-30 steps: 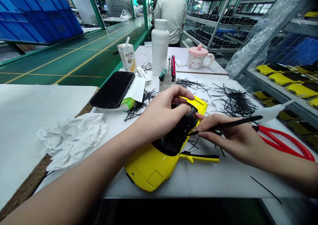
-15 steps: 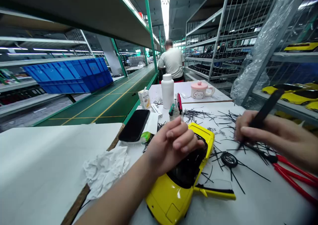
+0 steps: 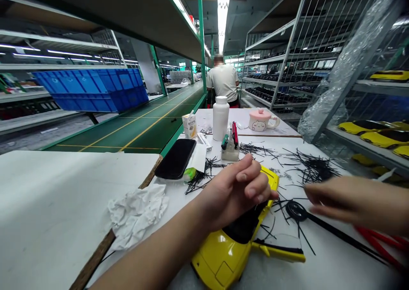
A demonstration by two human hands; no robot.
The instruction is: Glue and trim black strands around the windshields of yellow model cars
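A yellow model car [image 3: 220, 249] lies on the white table [image 3: 326, 268], with its door [image 3: 281, 250] swung open. My left hand [image 3: 243, 188] rests on the car's black roof, its fingers curled against it. My right hand [image 3: 348, 202] hovers to the right of the car, smeared by motion, fingers pointing left above a black ring [image 3: 295, 210] and a long black strip [image 3: 345, 238]. A white tip [image 3: 387, 175] shows behind that hand. Whether the hand holds anything is unclear.
Red scissors [image 3: 383, 239] lie at the right edge. Loose black strips [image 3: 313, 167] litter the table. Behind are a phone [image 3: 175, 158], crumpled tissue [image 3: 137, 215], white bottle [image 3: 220, 117], pink mug [image 3: 260, 120], carton [image 3: 189, 126] and pen holder [image 3: 230, 149]. A person [image 3: 223, 83] stands far back.
My head has lifted, so the view now reaches down the aisle. My right hand left the car's roof, swung right with the black tool and now sits lower over the ring. My left hand stayed on the car.
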